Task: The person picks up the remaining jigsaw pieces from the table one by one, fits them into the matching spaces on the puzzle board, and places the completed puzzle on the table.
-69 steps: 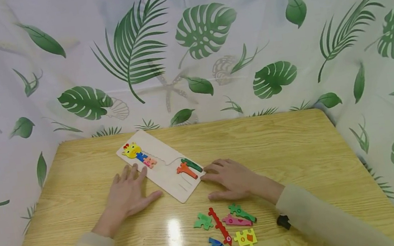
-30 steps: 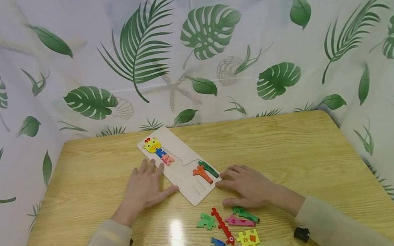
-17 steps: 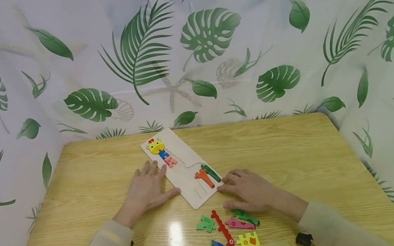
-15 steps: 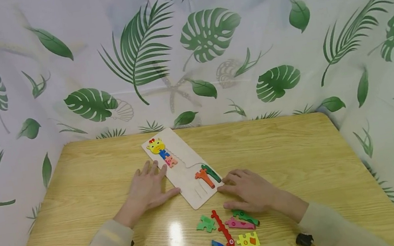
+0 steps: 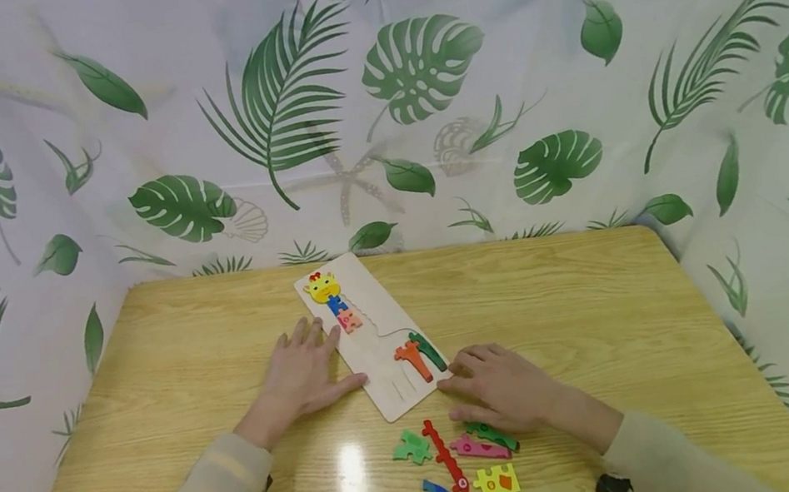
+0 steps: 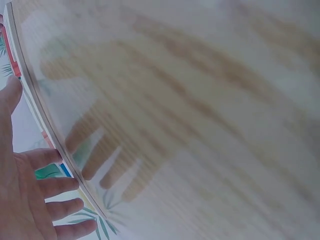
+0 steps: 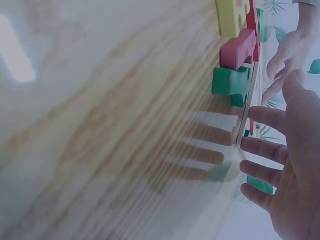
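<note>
Head view: board [image 5: 371, 350] between left hand [image 5: 302, 372] and right hand [image 5: 498, 387], both with fingers outstretched, grasping nothing.
Right thumb partly hides the long green piece [image 5: 495, 437] nearest that hand; right wrist view shows its thick side but crops the yellow piece [image 7: 230, 17]. Left wrist view bares the left palm, with the board almost edge-on.
</note>
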Demonstrator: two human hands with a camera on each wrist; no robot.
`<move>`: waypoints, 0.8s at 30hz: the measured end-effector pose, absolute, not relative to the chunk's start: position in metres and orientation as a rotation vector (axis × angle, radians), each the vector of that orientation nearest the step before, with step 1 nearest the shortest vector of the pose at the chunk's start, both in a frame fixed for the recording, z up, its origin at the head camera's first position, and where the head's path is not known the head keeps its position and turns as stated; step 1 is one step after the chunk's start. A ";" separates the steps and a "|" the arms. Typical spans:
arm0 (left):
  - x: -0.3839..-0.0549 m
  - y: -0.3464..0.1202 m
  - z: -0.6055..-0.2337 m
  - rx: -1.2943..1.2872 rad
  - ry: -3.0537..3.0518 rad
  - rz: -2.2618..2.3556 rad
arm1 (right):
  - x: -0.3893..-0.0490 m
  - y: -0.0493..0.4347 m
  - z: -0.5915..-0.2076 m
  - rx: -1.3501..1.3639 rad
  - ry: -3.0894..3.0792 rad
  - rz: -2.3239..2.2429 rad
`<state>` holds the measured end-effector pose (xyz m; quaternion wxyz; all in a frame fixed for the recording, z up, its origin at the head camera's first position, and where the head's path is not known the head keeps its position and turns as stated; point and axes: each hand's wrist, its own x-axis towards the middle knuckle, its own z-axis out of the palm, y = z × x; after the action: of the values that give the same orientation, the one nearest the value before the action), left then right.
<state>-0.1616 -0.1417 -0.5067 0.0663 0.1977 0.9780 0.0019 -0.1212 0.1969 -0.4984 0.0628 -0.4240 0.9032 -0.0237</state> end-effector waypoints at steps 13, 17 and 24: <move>-0.165 -0.141 -0.505 0.625 2.940 -0.052 | -0.120 0.197 -0.496 -1.344 2.740 -0.069; -0.165 -0.141 -0.506 0.640 2.938 -0.047 | -0.124 0.199 -0.494 -1.348 2.751 -0.090; -0.168 -0.140 -0.507 0.657 2.914 -0.065 | -0.136 0.201 -0.492 -1.304 2.795 -0.118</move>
<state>-0.1680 -0.1397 -0.5071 0.0768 0.2192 0.9724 -0.0218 -0.1362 0.2013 -0.4917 0.0273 -0.4224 0.9052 -0.0384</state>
